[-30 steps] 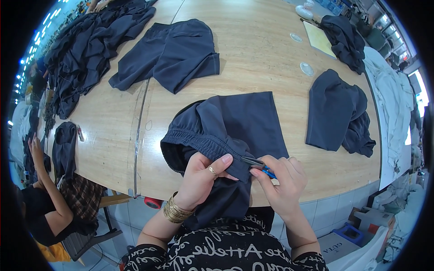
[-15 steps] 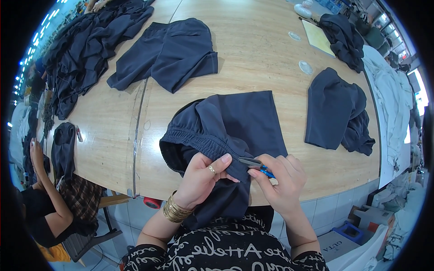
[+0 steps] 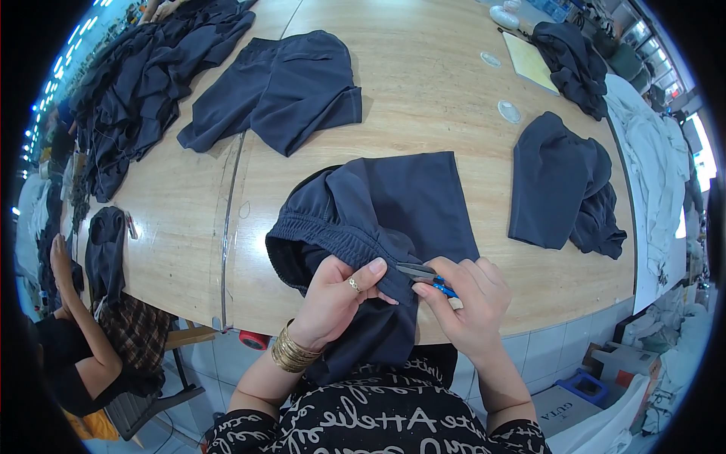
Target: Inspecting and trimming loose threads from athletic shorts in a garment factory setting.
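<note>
while the left hand (image 3: 338, 293) pinches the shorts (image 3: 414, 198), the right hand (image 3: 472, 296) grips scissors (image 3: 416, 270), tips pointing left toward the shorts' waistband (image 3: 325, 231).

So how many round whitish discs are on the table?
2: one disc just left of the pale yellow sheet, another disc nearer the right hand. More could be hidden under the dark garments.
</note>
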Demonstrator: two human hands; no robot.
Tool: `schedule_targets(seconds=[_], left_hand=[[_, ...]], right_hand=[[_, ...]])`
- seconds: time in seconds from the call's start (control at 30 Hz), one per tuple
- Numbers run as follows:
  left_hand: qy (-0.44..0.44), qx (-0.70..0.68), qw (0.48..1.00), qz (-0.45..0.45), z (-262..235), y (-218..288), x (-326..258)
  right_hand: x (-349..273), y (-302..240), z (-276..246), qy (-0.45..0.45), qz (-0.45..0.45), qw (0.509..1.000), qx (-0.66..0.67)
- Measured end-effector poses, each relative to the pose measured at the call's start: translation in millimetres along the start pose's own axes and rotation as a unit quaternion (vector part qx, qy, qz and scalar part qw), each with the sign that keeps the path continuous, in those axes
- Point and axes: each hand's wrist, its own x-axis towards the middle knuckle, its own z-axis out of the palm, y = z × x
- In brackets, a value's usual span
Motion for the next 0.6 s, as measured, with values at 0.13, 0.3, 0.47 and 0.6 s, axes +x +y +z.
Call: schedule_targets(seconds=[0.13,0.3,0.47,0.6], left_hand=[[0.004,0.001,1.0,-0.005,0.1,0.4,-0.4],[0.009,0.006,1.0,0.009,0.3,-1.6,-0.3],[0.033,0.017,0.999,0.024,5.2,-2.4,-0.6],[0.046,0.024,0.998,0.047,6.1,-4.5,-0.1]], right_hand=[[1.4,-1.1,-0.5,-0.002,-0.004,1.0,-0.007],[3.4,-4.0,1.2,0.005,0.013,1.0,0.011],[-0.8,-0.5,3.0,0.011,0.002,1.0,-0.007],[1.8,-3.9,1.3,0.004,0.006,1.0,-0.002]])
